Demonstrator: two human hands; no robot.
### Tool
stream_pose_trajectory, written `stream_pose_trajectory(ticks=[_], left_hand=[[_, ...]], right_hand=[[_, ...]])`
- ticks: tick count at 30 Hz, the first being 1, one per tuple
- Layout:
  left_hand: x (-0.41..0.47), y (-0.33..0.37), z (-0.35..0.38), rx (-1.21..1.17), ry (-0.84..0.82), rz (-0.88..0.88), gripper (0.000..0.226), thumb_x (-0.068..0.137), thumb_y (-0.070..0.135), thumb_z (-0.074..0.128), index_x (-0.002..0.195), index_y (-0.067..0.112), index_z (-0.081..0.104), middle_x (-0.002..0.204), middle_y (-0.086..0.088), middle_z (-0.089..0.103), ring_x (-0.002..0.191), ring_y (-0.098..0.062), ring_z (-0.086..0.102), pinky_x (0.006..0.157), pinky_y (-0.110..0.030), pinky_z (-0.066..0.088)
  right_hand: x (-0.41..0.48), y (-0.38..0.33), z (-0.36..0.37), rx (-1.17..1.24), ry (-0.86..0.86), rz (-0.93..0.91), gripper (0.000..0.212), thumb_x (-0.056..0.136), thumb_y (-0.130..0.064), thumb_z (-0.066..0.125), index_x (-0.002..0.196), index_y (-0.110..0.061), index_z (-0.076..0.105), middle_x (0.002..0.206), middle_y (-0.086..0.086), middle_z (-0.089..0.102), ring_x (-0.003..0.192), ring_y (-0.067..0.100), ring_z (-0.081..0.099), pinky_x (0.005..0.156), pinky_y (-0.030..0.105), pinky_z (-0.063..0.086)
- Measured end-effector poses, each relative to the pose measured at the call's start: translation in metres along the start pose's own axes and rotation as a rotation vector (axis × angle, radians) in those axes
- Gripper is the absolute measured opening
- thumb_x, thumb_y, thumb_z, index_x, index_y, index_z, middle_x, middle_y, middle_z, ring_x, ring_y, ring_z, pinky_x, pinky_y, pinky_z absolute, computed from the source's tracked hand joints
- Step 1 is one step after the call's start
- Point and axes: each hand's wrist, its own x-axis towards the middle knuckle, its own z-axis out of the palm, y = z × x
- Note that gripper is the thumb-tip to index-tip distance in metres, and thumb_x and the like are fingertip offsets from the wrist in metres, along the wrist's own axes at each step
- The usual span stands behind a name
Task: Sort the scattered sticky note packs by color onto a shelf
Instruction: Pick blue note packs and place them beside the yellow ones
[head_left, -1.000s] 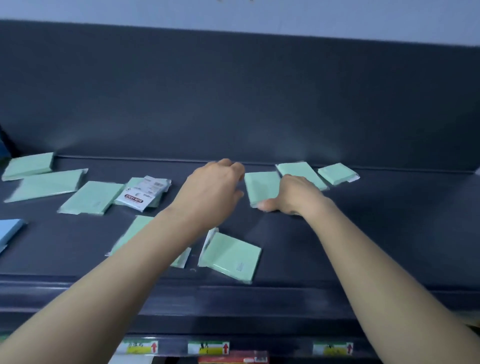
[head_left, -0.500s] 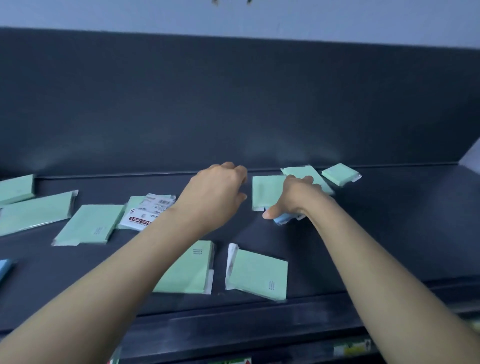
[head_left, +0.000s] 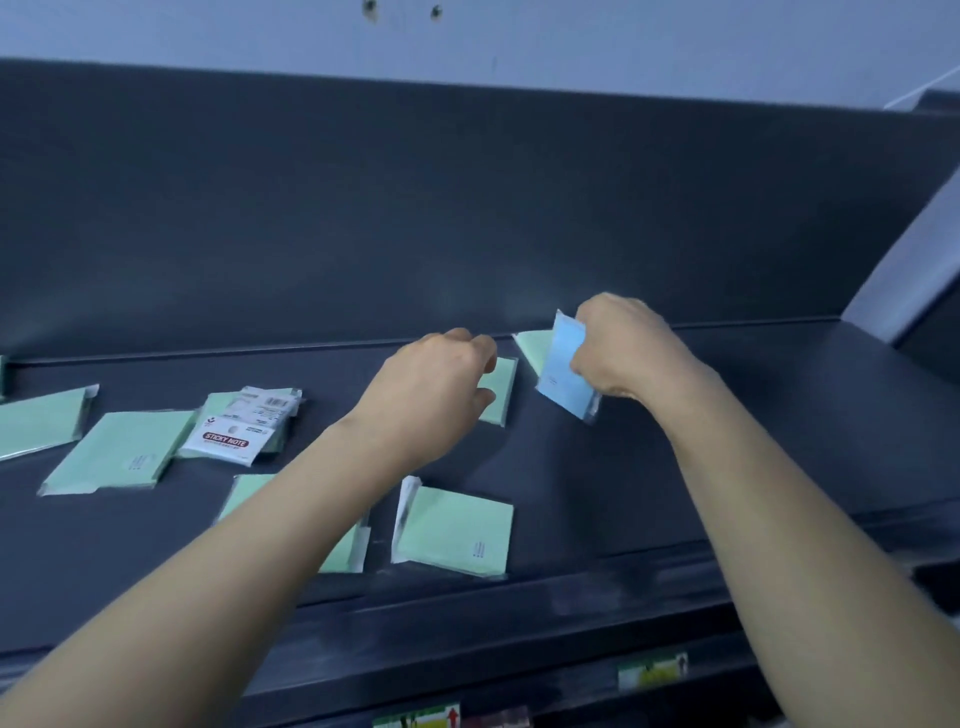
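My right hand (head_left: 623, 348) grips a blue sticky note pack (head_left: 563, 371), lifted and tilted on edge above the dark shelf (head_left: 779, 441). My left hand (head_left: 431, 389) reaches over a green pack (head_left: 500, 389) lying flat, fingers curled at its left edge; whether it holds the pack I cannot tell. Behind the blue pack peeks another green pack (head_left: 532, 345). Several green packs lie scattered: one near the front (head_left: 457, 530), one under my left forearm (head_left: 343, 551), two at the left (head_left: 117, 452) (head_left: 36, 421). A white-labelled pack (head_left: 241, 431) lies on a green one.
The shelf has a tall dark back panel (head_left: 467, 208) and a raised front lip (head_left: 519, 597). Price labels (head_left: 652, 670) sit on the edge of the shelf below. The right part of the shelf surface holds no packs.
My right hand has lifted a blue pack off the shelf and raised it on edge. The view has shifted right, so the leftmost packs slid out of frame.
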Motion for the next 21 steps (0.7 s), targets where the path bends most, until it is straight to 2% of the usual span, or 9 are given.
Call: stream_pose_trajectory(ticks=[3, 5, 7, 10, 12, 14, 17, 21], left_hand=[[-0.006, 0.005, -0.002, 0.013, 0.028, -0.037, 0.024, 0.093, 0.025, 0.051, 0.115, 0.016, 0.052, 0.11, -0.001, 0.055, 0.094, -0.022, 0.052, 0.07, -0.032, 0.041], [-0.015, 0.003, -0.006, 0.026, 0.054, -0.091, 0.022, 0.092, 0.024, 0.051, 0.112, 0.015, 0.052, 0.106, -0.001, 0.054, 0.087, -0.021, 0.048, 0.068, -0.031, 0.038], [-0.031, -0.005, -0.012, 0.039, 0.074, -0.162, 0.019, 0.092, 0.023, 0.051, 0.109, 0.014, 0.053, 0.104, -0.003, 0.055, 0.089, -0.023, 0.051, 0.071, -0.034, 0.042], [-0.063, -0.024, -0.022, 0.054, 0.082, -0.305, 0.019, 0.091, 0.023, 0.052, 0.107, 0.013, 0.054, 0.106, -0.004, 0.056, 0.096, -0.027, 0.053, 0.078, -0.036, 0.044], [-0.087, -0.038, -0.029, 0.07, 0.089, -0.417, 0.02, 0.09, 0.023, 0.053, 0.108, 0.014, 0.054, 0.107, -0.004, 0.057, 0.096, -0.026, 0.053, 0.08, -0.039, 0.045], [-0.11, -0.053, -0.035, 0.095, 0.095, -0.509, 0.02, 0.091, 0.023, 0.052, 0.109, 0.014, 0.055, 0.108, -0.004, 0.057, 0.096, -0.027, 0.053, 0.081, -0.039, 0.046], [-0.144, -0.082, -0.046, 0.135, 0.103, -0.632, 0.02, 0.09, 0.023, 0.052, 0.108, 0.014, 0.055, 0.107, -0.003, 0.057, 0.097, -0.028, 0.054, 0.08, -0.039, 0.046], [-0.187, -0.142, -0.066, 0.201, 0.085, -0.83, 0.025, 0.088, 0.023, 0.056, 0.11, 0.011, 0.056, 0.11, -0.008, 0.057, 0.103, -0.03, 0.053, 0.081, -0.036, 0.044]], right_hand=[[0.002, -0.002, 0.0, 0.126, 0.032, -0.114, 0.006, 0.081, 0.002, 0.051, 0.084, -0.002, 0.052, 0.09, 0.013, 0.059, 0.07, 0.026, 0.046, 0.053, 0.029, 0.033], [0.002, -0.011, 0.004, 0.203, 0.01, -0.196, 0.007, 0.081, 0.002, 0.05, 0.084, -0.004, 0.049, 0.091, 0.012, 0.057, 0.069, 0.024, 0.042, 0.054, 0.029, 0.032], [0.0, -0.026, 0.009, 0.276, -0.02, -0.293, 0.01, 0.082, 0.0, 0.046, 0.09, -0.006, 0.047, 0.092, 0.006, 0.052, 0.069, 0.023, 0.042, 0.051, 0.029, 0.032], [-0.007, -0.058, 0.019, 0.389, -0.107, -0.46, 0.04, 0.083, -0.001, 0.043, 0.117, -0.023, 0.043, 0.104, 0.001, 0.051, 0.081, 0.023, 0.053, 0.059, 0.033, 0.045], [-0.016, -0.086, 0.024, 0.432, -0.154, -0.584, 0.06, 0.084, 0.0, 0.041, 0.131, -0.037, 0.036, 0.109, 0.0, 0.049, 0.087, 0.024, 0.053, 0.062, 0.034, 0.046], [-0.026, -0.114, 0.029, 0.465, -0.184, -0.672, 0.062, 0.084, 0.002, 0.041, 0.131, -0.04, 0.037, 0.11, 0.003, 0.049, 0.089, 0.025, 0.052, 0.063, 0.034, 0.048], [-0.039, -0.152, 0.039, 0.492, -0.202, -0.763, 0.054, 0.083, 0.003, 0.042, 0.122, -0.034, 0.042, 0.111, 0.003, 0.051, 0.092, 0.025, 0.051, 0.065, 0.033, 0.048], [-0.052, -0.199, 0.05, 0.494, -0.195, -0.799, 0.045, 0.082, 0.003, 0.042, 0.111, -0.031, 0.041, 0.105, 0.005, 0.053, 0.088, 0.027, 0.054, 0.064, 0.04, 0.051]])
